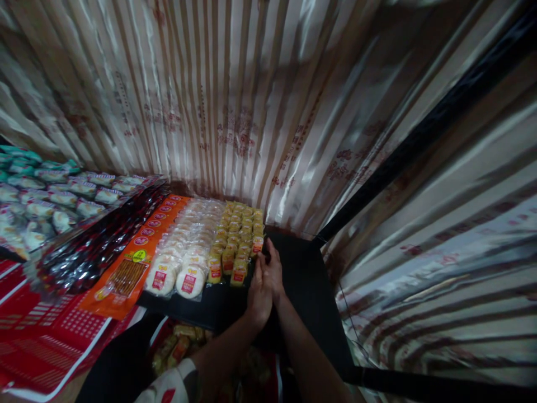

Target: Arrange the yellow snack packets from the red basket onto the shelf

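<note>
My left hand (258, 294) and my right hand (273, 268) are pressed close together on the black shelf (306, 280), at the right edge of rows of small yellow snack packets (237, 235). The right fingertips touch the nearest packet in the right column. Whether either hand grips a packet is hidden by the fingers and the dim light. Left of the yellow rows lie round white cakes in clear wrappers (188, 257).
Orange packets (134, 263), dark glossy packets (96, 246) and green-white packets (46, 196) continue leftward. Red printed bags (42, 336) lie at lower left. A striped shiny curtain (235, 112) hangs behind and to the right. More packets (176, 347) sit below the shelf.
</note>
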Action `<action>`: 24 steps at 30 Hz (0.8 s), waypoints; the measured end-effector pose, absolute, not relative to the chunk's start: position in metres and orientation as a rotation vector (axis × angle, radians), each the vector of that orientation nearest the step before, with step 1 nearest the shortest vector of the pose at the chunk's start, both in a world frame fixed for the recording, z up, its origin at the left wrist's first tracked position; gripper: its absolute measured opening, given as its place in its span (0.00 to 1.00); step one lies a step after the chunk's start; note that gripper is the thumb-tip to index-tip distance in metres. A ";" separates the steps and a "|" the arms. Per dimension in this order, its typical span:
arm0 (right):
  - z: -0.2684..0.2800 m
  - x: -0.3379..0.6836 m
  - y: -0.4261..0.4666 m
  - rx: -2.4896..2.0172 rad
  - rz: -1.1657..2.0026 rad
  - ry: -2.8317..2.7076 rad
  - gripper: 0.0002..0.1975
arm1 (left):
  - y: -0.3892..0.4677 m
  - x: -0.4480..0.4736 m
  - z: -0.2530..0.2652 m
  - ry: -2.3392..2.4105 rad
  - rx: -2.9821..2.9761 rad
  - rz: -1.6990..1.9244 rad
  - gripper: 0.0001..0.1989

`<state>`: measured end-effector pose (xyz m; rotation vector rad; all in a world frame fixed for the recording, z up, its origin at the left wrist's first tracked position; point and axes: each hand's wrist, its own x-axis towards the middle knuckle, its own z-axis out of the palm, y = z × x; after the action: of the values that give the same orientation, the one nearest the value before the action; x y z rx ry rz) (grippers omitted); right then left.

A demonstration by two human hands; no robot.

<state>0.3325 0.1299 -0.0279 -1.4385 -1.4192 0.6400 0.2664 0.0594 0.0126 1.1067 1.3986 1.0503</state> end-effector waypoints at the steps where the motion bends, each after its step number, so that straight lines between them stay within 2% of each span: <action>1: -0.026 0.332 0.126 -1.441 0.634 -1.370 0.34 | 0.054 0.265 0.016 1.406 1.137 1.040 0.27; 8: -0.007 0.319 0.058 -1.485 0.672 -1.086 0.29 | -0.009 0.249 0.029 1.399 1.291 0.989 0.25; 15: -0.026 0.289 -0.053 -1.523 0.774 -1.197 0.21 | -0.118 0.212 0.013 1.317 1.434 0.967 0.24; 18: -0.043 0.277 -0.094 -1.581 0.778 -1.401 0.17 | -0.152 0.185 -0.006 1.381 1.522 0.792 0.23; 24: -0.085 0.257 -0.139 -1.716 1.003 -1.815 0.17 | -0.176 0.135 -0.038 1.612 1.622 0.384 0.16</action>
<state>0.2570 -0.1387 -0.0846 -1.7158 -1.8151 1.0029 0.1351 -0.1758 -0.0381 1.6217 1.6117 0.3843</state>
